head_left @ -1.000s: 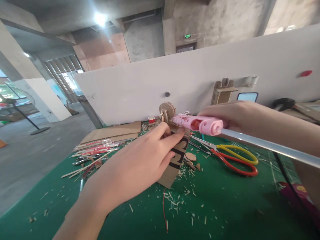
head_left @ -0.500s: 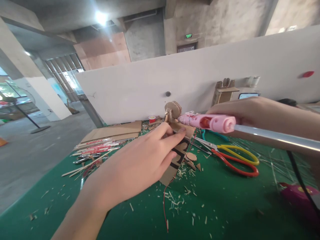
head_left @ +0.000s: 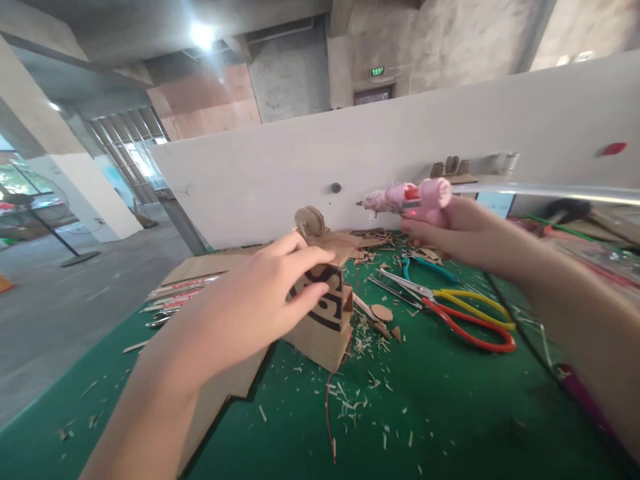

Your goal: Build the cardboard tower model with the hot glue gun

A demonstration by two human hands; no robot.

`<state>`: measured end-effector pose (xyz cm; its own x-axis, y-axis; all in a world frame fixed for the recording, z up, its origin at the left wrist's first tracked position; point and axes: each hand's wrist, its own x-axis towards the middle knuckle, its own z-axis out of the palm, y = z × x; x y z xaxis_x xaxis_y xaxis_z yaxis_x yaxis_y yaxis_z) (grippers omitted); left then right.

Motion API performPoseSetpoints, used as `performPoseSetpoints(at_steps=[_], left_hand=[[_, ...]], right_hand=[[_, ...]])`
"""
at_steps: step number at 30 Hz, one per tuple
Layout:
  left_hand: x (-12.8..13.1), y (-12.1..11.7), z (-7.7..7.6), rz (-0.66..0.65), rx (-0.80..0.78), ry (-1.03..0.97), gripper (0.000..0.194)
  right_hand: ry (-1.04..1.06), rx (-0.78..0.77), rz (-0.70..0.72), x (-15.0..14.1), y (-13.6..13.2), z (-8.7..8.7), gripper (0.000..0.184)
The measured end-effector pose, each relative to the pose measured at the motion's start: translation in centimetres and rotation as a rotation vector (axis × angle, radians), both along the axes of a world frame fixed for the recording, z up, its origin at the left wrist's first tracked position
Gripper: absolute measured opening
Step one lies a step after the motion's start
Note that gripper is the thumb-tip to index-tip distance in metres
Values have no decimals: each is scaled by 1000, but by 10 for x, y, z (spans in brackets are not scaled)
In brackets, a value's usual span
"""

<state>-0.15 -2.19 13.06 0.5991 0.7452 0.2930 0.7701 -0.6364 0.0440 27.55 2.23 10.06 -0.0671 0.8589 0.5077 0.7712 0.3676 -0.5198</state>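
Note:
My left hand [head_left: 255,300] grips a cardboard model [head_left: 324,313] with black printing, tilted up off the green mat [head_left: 430,407]. A small cardboard wheel [head_left: 309,221] sits at the model's far end. My right hand [head_left: 453,230] is closed on a pink hot glue gun [head_left: 407,198], held in the air to the right of the model with its nozzle pointing left. A clear glue stick [head_left: 550,191] pokes out of the gun's back toward the right.
Red-and-yellow-handled scissors [head_left: 465,317] and teal-handled pliers [head_left: 425,265] lie on the mat right of the model. Flat cardboard sheets [head_left: 200,267], sticks and red-marked strips [head_left: 175,293] lie at left. Chips and a red wire [head_left: 329,413] litter the mat. A white partition [head_left: 350,160] stands behind.
The right hand lifted the glue gun up and away from the model. The left hand raised and tilted the cardboard model toward me.

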Motion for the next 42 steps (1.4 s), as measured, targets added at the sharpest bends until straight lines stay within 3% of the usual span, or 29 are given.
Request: performPoseSetpoints(at_steps=[1,3,7,10,13,17,23,29,35,39,42], left_hand=[[-2,3,1,8,-13,-34,30],[-4,7,2,41,-24,-101,24],[-5,9,3,114,-13,-141,28],[-5,8,2,172,66,-130,41],[-5,8,1,252,188,-163,64],[-10,11,1,269,234,-184,96],[-25,16,2,144,-74,-133,91],[-30,21,2,12,-204,-220,84],[-36,31,0,-55,-195,-246,83],[-41,36,-2,-158,-292,-296,80],[-43,38,-3,-206,-344,-322,76]], right_hand=[[85,-61,-68,-5,8,-8,35],[206,-221,-38,-16,26,-31,34],[153,-274,-51,-37,57,-85,28],[69,-289,-53,-45,67,-115,24],[-5,-307,-65,-50,68,-132,29],[-86,-322,-84,-52,68,-140,32],[-234,-382,-117,-45,68,-132,33],[-443,-511,-125,-37,56,-110,31],[-604,-555,-70,-39,27,-66,15],[-644,-532,29,-37,1,-34,30],[-609,-459,145,-36,-20,-13,26]])
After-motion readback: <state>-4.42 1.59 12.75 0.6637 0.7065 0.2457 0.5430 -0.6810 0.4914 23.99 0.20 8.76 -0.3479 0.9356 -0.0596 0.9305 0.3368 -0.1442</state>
